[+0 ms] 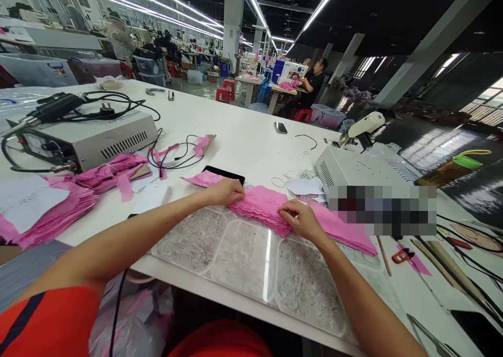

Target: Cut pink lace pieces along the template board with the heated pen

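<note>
Pink lace (pixel 261 206), a folded stack with scalloped edges, lies on the white desk (pixel 243 132) just past a clear panel (pixel 243 252) that covers grey-white patterned sheets. The left hand (pixel 225 191) rests on the stack's left end, its fingers (pixel 237 193) curled close and pressing down; whether they grip the lace I cannot tell. The right hand (pixel 302 219) sits on the right part of the stack, its fingers (pixel 286 213) narrow and pinching the top layer near the front edge. Flat pink cloth (pixel 346 231) spreads from under this hand toward the right.

A black phone (pixel 226 174) lies just behind the left hand, partly over a small pink piece (pixel 202 179). To the right stands a white box (pixel 341 171), touching the cloth's far side. Near the right edge lie a pencil (pixel 384 255) and red snips (pixel 401 256). To the left, well apart from the hands, a grey box (pixel 94 140) carries black cables, with a heap of pink pieces (pixel 58 205) in front of it. A second phone (pixel 280 127) lies farther back. Beyond the desk, a person (pixel 316 79) sits at another bench.
</note>
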